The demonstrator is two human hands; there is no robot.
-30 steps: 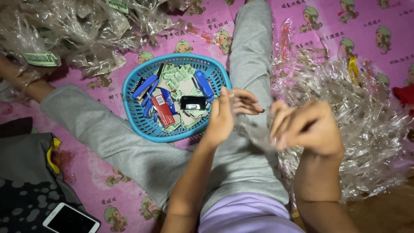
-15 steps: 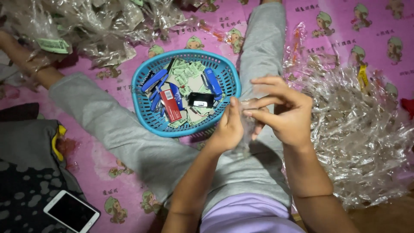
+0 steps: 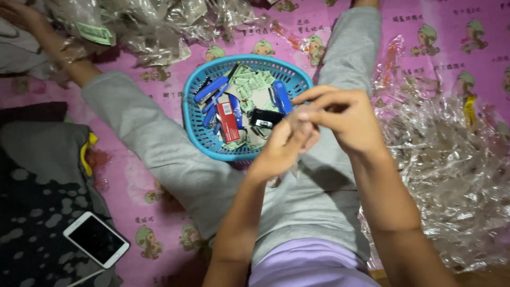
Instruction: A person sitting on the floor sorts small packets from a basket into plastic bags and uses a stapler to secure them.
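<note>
A blue plastic basket (image 3: 199,133) sits in the upper middle of the frame, between the person's spread grey-trousered legs (image 3: 159,149), on a pink floor mat (image 3: 435,32) printed with small cartoon figures. Inside the basket lie several blue pen-shaped pieces (image 3: 210,89), a red rectangular packet (image 3: 227,121), a small black device (image 3: 265,118) and pale green paper slips (image 3: 249,82). Along the top left of the frame a heap of crumpled clear plastic bags (image 3: 154,26) spreads over the mat, with one green slip showing inside a bag. A second, larger heap of clear wrappers (image 3: 451,165) fills the right side, close against the right leg. At the lower left a white smartphone (image 3: 95,239) with a dark screen lies face up on a dark spotted cloth (image 3: 32,212), and a grey garment with a yellow edge (image 3: 48,149) lies just above it. Another person's arm (image 3: 32,26) reaches in at the upper left corner.

The two hands meet in the middle of the frame, just right of the basket and partly covering its right rim. The left hand (image 3: 279,151) comes up from below, its grip pinched shut. The right hand (image 3: 342,119) curls over from the right, thumb and fingers likewise pinched together. Between them is a small piece of clear plastic wrapper (image 3: 303,123), thin, see-through and hard to make out; both hands touch it at the fingertips. Nothing stands between the hands and the basket.
</note>
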